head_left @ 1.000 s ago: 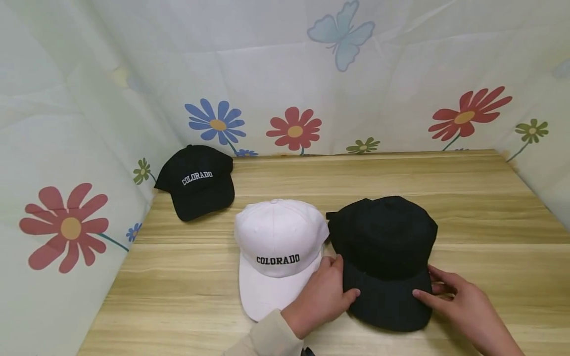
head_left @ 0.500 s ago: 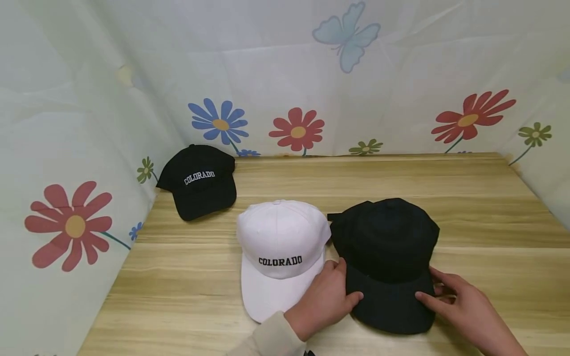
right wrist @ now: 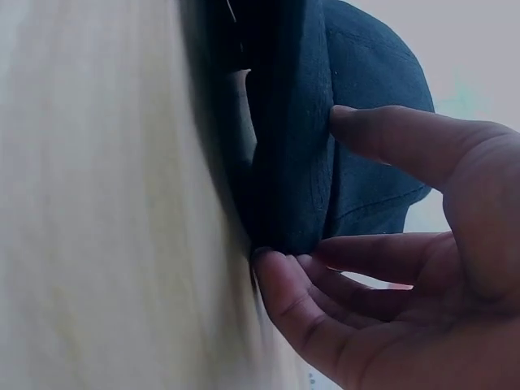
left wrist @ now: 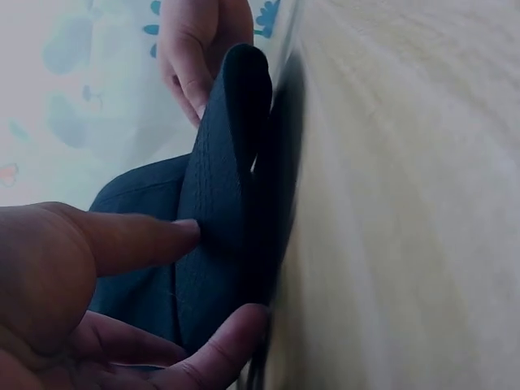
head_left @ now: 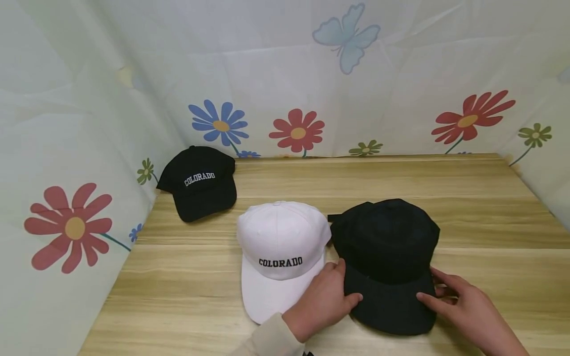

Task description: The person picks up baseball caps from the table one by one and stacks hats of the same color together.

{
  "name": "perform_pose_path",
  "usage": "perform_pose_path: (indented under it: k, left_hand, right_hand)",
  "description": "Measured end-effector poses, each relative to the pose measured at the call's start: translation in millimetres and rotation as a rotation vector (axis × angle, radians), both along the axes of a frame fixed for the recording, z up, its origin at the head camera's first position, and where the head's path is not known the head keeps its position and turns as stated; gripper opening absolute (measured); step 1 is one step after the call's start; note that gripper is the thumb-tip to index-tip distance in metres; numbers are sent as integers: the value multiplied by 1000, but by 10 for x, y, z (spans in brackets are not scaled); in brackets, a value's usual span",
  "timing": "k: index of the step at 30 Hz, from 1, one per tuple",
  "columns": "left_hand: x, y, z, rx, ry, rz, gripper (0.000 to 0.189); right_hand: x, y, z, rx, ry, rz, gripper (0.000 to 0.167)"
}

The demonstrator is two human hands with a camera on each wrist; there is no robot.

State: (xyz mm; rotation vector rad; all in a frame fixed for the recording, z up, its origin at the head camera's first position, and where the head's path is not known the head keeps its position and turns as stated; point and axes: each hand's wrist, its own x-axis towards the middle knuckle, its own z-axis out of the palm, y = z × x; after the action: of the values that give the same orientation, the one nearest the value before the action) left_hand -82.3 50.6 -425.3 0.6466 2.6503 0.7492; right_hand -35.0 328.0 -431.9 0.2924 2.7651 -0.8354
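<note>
A plain black baseball cap [head_left: 387,242] lies at the front right of the table, its brim toward me. My left hand [head_left: 322,299] pinches the brim's left edge, thumb on top and fingers at the side. On the opposite edge, my right hand [head_left: 465,304] holds the brim the same way, as the right wrist view shows with its thumb [right wrist: 390,134] against the cloth. Under the curved brim [left wrist: 215,203] is a dark strip near the table; I cannot tell if it is shadow. A white cap [head_left: 278,242] lettered COLORADO sits beside the black one, partly behind my left hand.
Another black cap [head_left: 200,183], lettered COLORADO in white, lies at the back left of the wooden table [head_left: 178,277], by the cloth wall. That wall, printed with flowers and a butterfly [head_left: 347,37], borders the table at the back and sides.
</note>
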Motion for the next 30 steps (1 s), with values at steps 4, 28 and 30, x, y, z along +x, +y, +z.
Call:
perform_pose_path:
  k: [4, 28, 30]
  left_hand:
    - [-18, -62, 39, -16, 5, -16, 76]
    - [-222, -761, 699, 248, -40, 13, 52]
    - [-249, -848, 735, 269, -41, 57, 49]
  right_hand:
    - [-17, 10, 50, 8, 8, 28, 90]
    - [-297, -940, 911, 135, 481, 338, 33]
    - [-369, -1065, 973, 139, 535, 394, 33]
